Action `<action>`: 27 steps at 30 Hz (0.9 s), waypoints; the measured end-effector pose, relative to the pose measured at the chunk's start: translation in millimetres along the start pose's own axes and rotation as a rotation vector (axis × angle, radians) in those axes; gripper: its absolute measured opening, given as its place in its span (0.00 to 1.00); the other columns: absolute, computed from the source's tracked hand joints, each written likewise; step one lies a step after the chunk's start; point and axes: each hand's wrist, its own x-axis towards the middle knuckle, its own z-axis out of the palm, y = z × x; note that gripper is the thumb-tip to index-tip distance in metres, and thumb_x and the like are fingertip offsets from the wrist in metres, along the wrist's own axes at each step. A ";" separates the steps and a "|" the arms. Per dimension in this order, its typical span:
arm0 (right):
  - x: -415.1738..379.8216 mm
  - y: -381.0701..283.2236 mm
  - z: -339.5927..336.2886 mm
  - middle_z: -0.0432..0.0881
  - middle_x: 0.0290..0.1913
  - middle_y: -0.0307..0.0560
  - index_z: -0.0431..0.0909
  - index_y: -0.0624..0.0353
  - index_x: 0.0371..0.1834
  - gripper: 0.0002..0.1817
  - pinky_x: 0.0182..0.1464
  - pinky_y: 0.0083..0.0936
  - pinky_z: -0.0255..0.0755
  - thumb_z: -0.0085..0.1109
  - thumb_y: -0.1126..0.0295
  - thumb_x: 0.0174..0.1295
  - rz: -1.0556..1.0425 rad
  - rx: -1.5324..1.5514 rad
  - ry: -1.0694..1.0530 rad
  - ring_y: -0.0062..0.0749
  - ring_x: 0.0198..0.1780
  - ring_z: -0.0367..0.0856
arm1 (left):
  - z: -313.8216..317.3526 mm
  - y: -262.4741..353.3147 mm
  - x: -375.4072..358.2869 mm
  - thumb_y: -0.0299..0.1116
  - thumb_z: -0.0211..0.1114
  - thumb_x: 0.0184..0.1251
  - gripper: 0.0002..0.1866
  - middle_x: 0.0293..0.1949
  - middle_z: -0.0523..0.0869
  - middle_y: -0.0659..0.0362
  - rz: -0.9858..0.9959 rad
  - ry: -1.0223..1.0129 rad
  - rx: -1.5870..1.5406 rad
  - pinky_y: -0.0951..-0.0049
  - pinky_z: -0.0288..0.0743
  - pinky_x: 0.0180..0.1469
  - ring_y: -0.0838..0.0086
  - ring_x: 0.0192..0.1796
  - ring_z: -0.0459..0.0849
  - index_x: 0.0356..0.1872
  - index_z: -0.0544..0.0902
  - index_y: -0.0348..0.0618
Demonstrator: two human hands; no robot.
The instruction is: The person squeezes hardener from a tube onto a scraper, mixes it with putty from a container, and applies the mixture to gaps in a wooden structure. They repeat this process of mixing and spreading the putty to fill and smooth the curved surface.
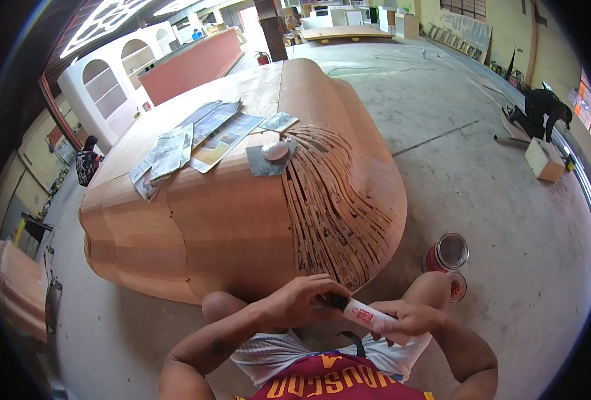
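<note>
While a person sits on the workshop floor [502, 267], knees drawn up close to the near edge of a large wooden form [222, 227], two bare hands meet over the lap on a white tube [370, 316] with red lettering. The right hand [409, 320] grips its pale body, fingers wrapped around it; the left hand [309, 297] has its fingers curled closed over the dark end, though how its thumb sits is hard to make out. The tube slants between them, just off the form's lower rim.

Room is tight at the front, where the legs nearly reach the wood – but to the right the grey concrete runs wide from the form's rounded side. Near that side, beside the right knee [432, 290], stand an open can [439, 257] and a smaller round container [458, 288]. Thin wood strips [332, 207] fan down the form's right corner, dark gaps between them. At their upper left edge lies a grey sheet [263, 163] bearing a pale lump [275, 151], and newspapers [222, 140] spread across the top. At the form's far left edge is one co-worker [87, 163]; another [542, 110] bends over near a pale box [544, 160], well apart on the right.
</note>
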 end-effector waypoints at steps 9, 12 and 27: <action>-21.6 34.8 -3.9 0.81 0.52 0.42 0.65 0.66 0.75 0.41 0.50 0.25 0.79 0.77 0.68 0.61 -0.076 0.480 -0.190 0.26 0.48 0.83 | 17.1 9.9 5.2 0.26 0.78 0.62 0.25 0.56 0.86 0.52 0.341 0.015 0.066 0.65 0.85 0.58 0.59 0.56 0.89 0.61 0.83 0.42; -57.3 65.3 -22.3 0.82 0.45 0.42 0.69 0.69 0.72 0.38 0.40 0.24 0.81 0.75 0.71 0.59 -0.239 0.385 0.150 0.24 0.39 0.84 | 3.3 38.7 17.2 0.27 0.78 0.62 0.25 0.57 0.86 0.53 0.253 0.187 0.093 0.66 0.85 0.58 0.61 0.56 0.89 0.62 0.83 0.42; -134.4 500.4 7.0 0.85 0.55 0.63 0.82 0.68 0.58 0.33 0.57 0.48 0.76 0.72 0.50 0.59 0.901 0.085 1.251 0.54 0.58 0.85 | -156.7 -138.3 85.5 0.46 0.70 0.76 0.19 0.36 0.92 0.54 -0.402 1.114 -0.726 0.79 0.80 0.26 0.73 0.32 0.92 0.45 0.85 0.37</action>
